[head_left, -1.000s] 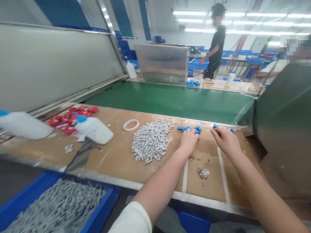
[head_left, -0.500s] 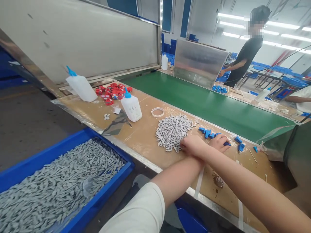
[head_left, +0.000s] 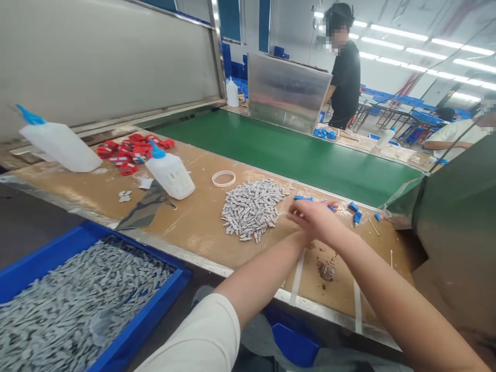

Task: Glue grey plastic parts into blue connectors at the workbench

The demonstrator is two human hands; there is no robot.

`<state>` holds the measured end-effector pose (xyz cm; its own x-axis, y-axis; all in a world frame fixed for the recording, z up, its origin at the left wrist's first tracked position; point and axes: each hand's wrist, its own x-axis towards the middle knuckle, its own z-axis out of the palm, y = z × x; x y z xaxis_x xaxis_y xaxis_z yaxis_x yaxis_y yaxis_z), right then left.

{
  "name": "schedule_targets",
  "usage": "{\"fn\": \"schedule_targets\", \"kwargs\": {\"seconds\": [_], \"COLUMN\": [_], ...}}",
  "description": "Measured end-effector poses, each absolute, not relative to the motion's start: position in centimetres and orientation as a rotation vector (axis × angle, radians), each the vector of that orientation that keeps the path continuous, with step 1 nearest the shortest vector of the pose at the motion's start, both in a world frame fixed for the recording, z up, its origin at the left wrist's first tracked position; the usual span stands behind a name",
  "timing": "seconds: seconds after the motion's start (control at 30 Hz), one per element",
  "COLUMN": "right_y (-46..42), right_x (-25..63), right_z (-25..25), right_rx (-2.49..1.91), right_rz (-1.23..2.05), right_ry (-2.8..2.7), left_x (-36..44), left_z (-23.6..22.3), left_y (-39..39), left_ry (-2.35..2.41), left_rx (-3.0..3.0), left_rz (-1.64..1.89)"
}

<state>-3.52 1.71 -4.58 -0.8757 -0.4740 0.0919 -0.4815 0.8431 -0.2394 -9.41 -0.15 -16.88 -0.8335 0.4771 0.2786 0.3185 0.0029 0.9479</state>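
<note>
Only illegible print (head_left: 173,175) shows, on a white bottle (head_left: 177,185).

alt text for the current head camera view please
Two crossed arms reach over a brown workbench, right hand beside a pile of small grey pieces, left hand mostly hidden near blue parts. A green surface lies beyond; white bottles and red parts sit at left.

- Grey pile (head_left: 251,211): on the table (head_left: 197,227).
- Right hand (head_left: 313,217): just right of the pile, crossed over the left wrist, fingers bent; its grip is unclear.
- Left hand (head_left: 330,204): mostly hidden, right of the pile, fingertips at the blue parts (head_left: 303,198).
- White ring (head_left: 223,184), bottles (head_left: 172,176), red parts (head_left: 127,168): left of the pile.
- Green belt (head_left: 271,150): beyond the pile.
- Blue bin (head_left: 155,302): left of and nearer than the pile.
</note>
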Motion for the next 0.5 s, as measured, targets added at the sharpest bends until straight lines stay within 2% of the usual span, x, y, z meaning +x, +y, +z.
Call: {"fn": "schedule_targets", "kwargs": {"seconds": [0.2,0.33,0.5], "right_y": [11.9,13.2,12.4], "right_x": [5.0,8.7,9.6], "right_z": [-5.1,-7.4,-8.8], "right_rx": [0.766,0.821,0.934], "right_rz": [1.002,0.999,0.796], "right_ry": [-2.601,-2.662,-2.802], "left_x": [-9.9,-9.9,-9.1], "left_z": [-18.1,-17.9,-17.0], "left_y": [0.2,0.0,-0.4], "left_ry": [1.784,1.649,1.526], "left_rx": [0.941,0.930,0.881], "left_rz": [2.226,2.240,2.118]}}
